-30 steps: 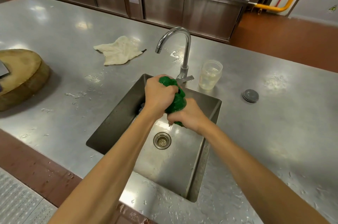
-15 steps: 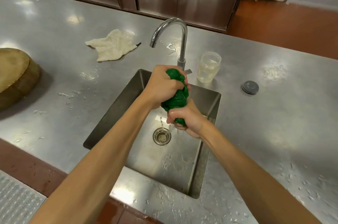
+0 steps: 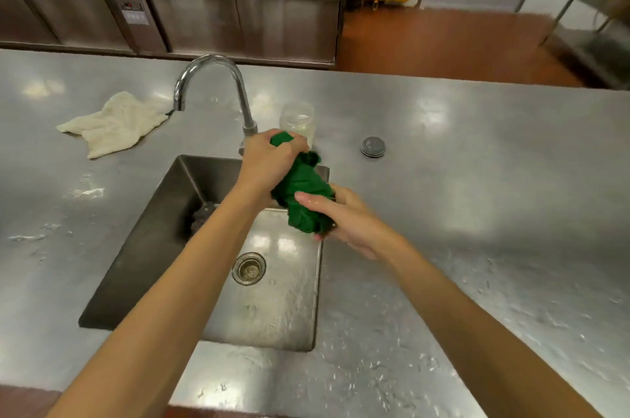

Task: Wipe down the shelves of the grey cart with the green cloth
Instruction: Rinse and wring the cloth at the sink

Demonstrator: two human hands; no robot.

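From the head camera, we're at the sink, not at any cart, so the wiping proper looks not yet begun; this reads as getting the cloth ready. The green cloth is bunched into a tight wad over the far right corner of the basin, beside the tap, with no water visibly running. The left hand has its fingers curled shut around the top end of the wad, knuckles up, wrist bent over the basin edge. The right hand takes the lower end from the side, fingers wrapped partway round, thumb laid across the front, palm turned inward. Both forearms reach out long from the near edge of the steel counter. A pale rag lies flat off to the left, untouched. A grey metal frame at the far right edge might be the cart, but I can't tell. By my reckoning every shelf is left to do.
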